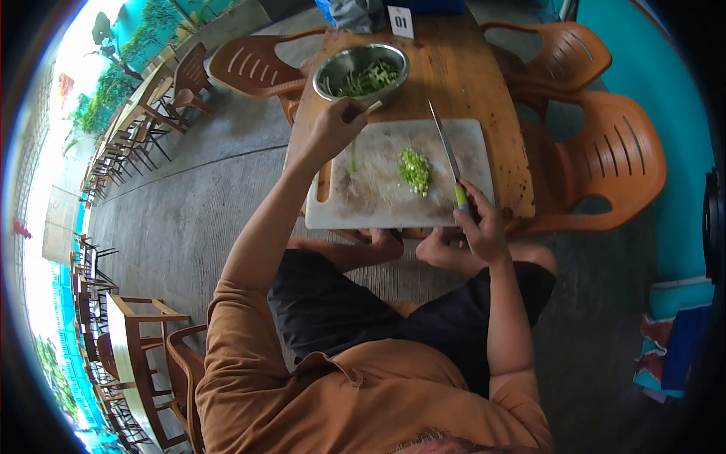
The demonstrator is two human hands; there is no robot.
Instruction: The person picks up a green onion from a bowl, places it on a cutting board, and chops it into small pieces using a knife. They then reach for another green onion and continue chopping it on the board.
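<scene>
My left hand [338,127] is closed with a short pale stalk [373,107] pinched between thumb and fingers, just in front of a steel bowl [321,85]. Cut green vegetable pieces [372,78] lie in that bowl. My right hand [482,225] grips a knife [448,147] by its green and grey handle, the blade pointing away from me over the right part of a white cutting board [370,204]. Between the hands, a small heap of finely chopped green vegetable [414,171] lies on the board. A thin green strip [353,156] lies near the board's left side.
The wooden table [435,76] bears the board and bowl. At its far end are a number card [401,22] and a grey plastic bag [358,13]. Orange chairs [605,163] stand along the right side, and another chair [253,66] is at the left.
</scene>
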